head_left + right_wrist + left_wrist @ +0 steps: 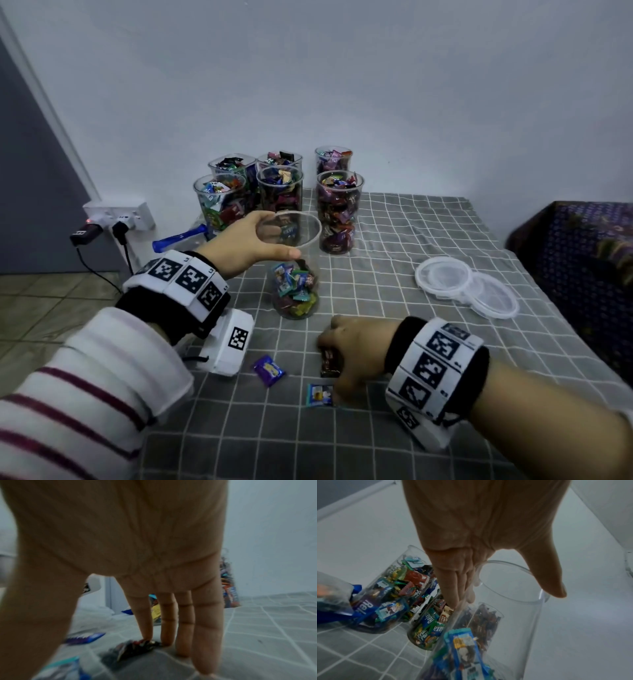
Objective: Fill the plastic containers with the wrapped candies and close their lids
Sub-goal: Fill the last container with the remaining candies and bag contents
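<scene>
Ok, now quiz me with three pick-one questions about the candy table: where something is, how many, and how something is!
1. Where are the lids?
A) on the cups
B) on the cloth, to the right
C) on the floor

2. How many loose candies lie on the cloth?
A) one
B) three
C) six

3. The cup that the left hand holds is:
A) full
B) empty
C) partly filled, no lid

Answers:
1 B, the lids lie stacked on the cloth's right side.
2 B, one purple, one dark and one blue show.
3 C, candies fill only its bottom and its top is open.
</scene>
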